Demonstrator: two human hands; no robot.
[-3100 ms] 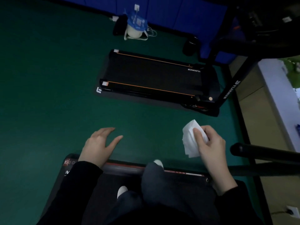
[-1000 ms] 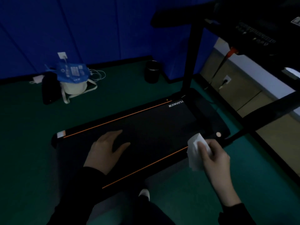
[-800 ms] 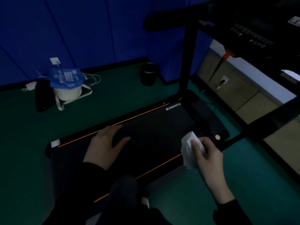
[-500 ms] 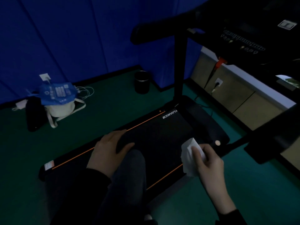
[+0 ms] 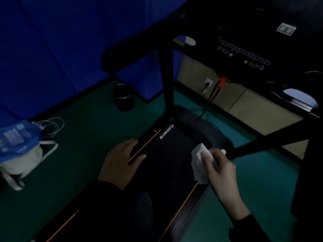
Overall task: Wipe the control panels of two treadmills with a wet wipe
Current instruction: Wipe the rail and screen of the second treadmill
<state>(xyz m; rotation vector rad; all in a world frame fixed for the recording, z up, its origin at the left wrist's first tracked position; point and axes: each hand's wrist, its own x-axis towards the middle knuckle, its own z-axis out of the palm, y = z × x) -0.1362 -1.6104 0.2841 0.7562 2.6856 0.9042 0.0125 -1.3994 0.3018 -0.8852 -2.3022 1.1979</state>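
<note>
The room is dim. The right hand [image 5: 221, 169] pinches a wet wipe [image 5: 201, 162] between thumb and fingers, closed around its right side. The wipe is white, crumpled and loosely folded, with one corner pointing up and far and its lower edge hanging below the fingers. It is held in the air above the right side of the treadmill belt [image 5: 167, 154], just near the small round button at the right foot of the frame, and well below the control panel [image 5: 244, 53].

The left hand [image 5: 120, 163] is open and holds nothing, fingers spread loosely and palm down, over the orange stripe at the left edge of the belt. Whether it touches the deck cannot be told.

The control panel sits at the upper right, a black console with a slanted row of small pale buttons, round icons beneath them and one green light. An orange safety clip [image 5: 223, 81] hangs below it. A black upright post [image 5: 168, 81] rises from the far left end of the deck to the handlebar.

On the green floor [image 5: 83, 137], a black bin [image 5: 123, 97] stands by the blue wall, and a blue packet [image 5: 16, 138] lies on a white bag at the left.
</note>
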